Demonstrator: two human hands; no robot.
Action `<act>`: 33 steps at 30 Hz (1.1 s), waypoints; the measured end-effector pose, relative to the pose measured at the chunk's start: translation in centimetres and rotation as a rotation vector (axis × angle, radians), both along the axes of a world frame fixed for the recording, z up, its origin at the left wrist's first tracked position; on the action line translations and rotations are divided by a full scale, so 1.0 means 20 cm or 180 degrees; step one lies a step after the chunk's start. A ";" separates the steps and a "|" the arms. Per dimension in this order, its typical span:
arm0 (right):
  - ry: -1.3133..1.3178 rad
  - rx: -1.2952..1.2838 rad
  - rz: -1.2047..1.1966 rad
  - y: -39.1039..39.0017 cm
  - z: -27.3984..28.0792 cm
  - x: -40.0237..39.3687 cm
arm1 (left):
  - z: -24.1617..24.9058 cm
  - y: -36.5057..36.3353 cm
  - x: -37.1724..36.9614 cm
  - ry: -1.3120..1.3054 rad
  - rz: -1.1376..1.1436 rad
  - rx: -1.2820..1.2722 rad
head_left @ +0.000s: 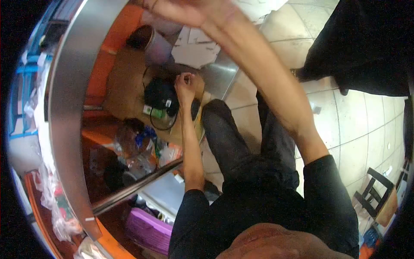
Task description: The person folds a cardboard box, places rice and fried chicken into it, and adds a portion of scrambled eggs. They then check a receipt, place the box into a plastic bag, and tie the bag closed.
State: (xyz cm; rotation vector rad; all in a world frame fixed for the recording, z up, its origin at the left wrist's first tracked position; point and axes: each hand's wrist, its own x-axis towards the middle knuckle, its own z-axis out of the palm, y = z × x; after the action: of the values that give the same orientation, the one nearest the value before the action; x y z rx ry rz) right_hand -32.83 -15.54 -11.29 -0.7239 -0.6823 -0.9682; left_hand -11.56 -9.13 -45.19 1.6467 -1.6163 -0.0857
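Note:
My left hand (185, 86) is low in the space under the metal counter, its fingers curled together. Whatever they may hold is too small to make out. Just beside it lies a black bundle (158, 93) with a dark cable looping from it, and a small green and white box (154, 112) touches its lower side. My right hand (183, 11) reaches across to the top edge of the view, near the counter. It is blurred and its fingers are mostly cut off there. White sheets (196, 49) lie below my right forearm.
The steel counter edge (71, 86) curves down the left side. Underneath are a cardboard sheet (125, 84), a bucket-like container (157, 47), plastic bags (129, 142) and a purple basket (148, 231). A dark-clothed person (362, 52) stands at right, and a wooden stool (379, 196) is lower right.

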 end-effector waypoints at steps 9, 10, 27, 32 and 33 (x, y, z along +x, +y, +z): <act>0.2579 -0.0116 -0.1403 -0.01 -0.49 -0.20 | -0.73 -0.94 0.20 -0.0792 -0.0425 0.0920; 0.3040 -0.0218 -0.1367 0.01 -0.68 -0.28 | -0.77 -1.01 0.16 -0.1160 -0.0422 0.0839; 0.6705 -0.1913 -0.2140 0.19 -1.45 -0.71 | -0.63 -1.09 0.16 -0.1081 -0.0314 0.1844; 0.6492 -0.1814 -0.2206 0.19 -1.40 -0.74 | -0.31 -1.23 0.26 -0.1097 -0.0050 0.0570; 0.6523 -0.1834 -0.2292 0.17 -1.41 -0.74 | -0.23 -1.29 0.33 -0.1679 -0.0190 0.0409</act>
State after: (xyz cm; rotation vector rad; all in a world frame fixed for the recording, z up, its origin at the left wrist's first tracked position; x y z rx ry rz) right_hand -47.56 -12.04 -39.42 -1.9862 1.2464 -0.1735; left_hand -4.98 -34.93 -49.71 1.8185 -2.0878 0.2394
